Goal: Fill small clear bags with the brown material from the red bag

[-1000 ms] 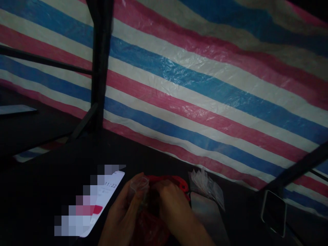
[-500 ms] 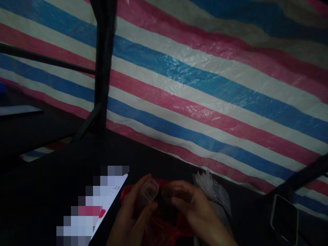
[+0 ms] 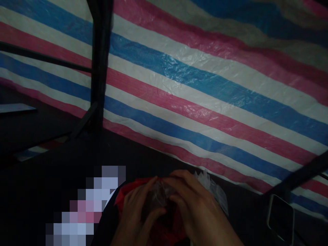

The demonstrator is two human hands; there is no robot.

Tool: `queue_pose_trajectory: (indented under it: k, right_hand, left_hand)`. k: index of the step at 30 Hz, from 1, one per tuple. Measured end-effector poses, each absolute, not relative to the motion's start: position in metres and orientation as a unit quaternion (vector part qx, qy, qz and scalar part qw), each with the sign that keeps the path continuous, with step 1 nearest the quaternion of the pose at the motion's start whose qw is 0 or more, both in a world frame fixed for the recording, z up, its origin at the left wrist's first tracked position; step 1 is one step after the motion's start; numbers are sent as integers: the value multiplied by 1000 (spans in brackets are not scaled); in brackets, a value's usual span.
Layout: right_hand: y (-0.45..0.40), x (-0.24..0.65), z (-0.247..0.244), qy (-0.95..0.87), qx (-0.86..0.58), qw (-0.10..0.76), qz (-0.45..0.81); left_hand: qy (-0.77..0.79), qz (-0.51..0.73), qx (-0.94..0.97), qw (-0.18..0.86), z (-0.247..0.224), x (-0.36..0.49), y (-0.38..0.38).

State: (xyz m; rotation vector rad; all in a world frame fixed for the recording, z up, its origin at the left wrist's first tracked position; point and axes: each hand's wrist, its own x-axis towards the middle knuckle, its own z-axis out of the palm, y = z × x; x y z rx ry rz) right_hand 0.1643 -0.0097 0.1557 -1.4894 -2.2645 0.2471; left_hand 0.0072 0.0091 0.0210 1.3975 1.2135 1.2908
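Note:
My left hand (image 3: 139,208) is closed around a small clear plastic bag (image 3: 159,194), its thumb along the near side. Against the bag's right side are the bent fingers of my right hand (image 3: 189,198); what they pinch is hidden in the dark. Below and around both hands lies a red plastic bag (image 3: 167,230), its interior too dark to make out. Just beyond my right hand sits a bunch of clear plastic bags (image 3: 216,193).
A phone-like device (image 3: 280,218) with a dark screen lies at right. On the left is a bright, pixelated panel (image 3: 77,215). Striped plastic sheeting (image 3: 179,85) hangs behind the dark surface, with a black post (image 3: 99,68) before it.
My right hand has moved left and up against the clear bag in my left hand. The small round translucent thing in its fingers is now hidden. The view has shifted slightly.

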Motion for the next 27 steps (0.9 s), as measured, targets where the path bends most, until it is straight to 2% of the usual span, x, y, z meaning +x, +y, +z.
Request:
queue_pose_trajectory:
  k: [4,6,10,12,17,22,27]
  right_hand:
    - [-9,169,151,-791,-563,229,74]
    - [-7,166,146,-771,-605,178,91]
    - [3,154,128,-754,-650,16,91]
    - [8,148,116,-748,-659,-8,83]
    - [11,141,100,-762,-627,76,142]
    - [13,135,93,-761,-599,123,216]
    - [16,130,82,-725,-566,242,309]
  left_hand:
    - [496,522,528,450,20,2,8]
    - [513,522,488,476,23,-2,9]
    - [552,528,414,495,36,-9,10]
    - [565,537,392,488,43,-10,11]
    - [544,542,365,526,49,-6,12]
    - [548,563,349,511,51,-4,18]
    - [535,585,335,509,53,-1,18]
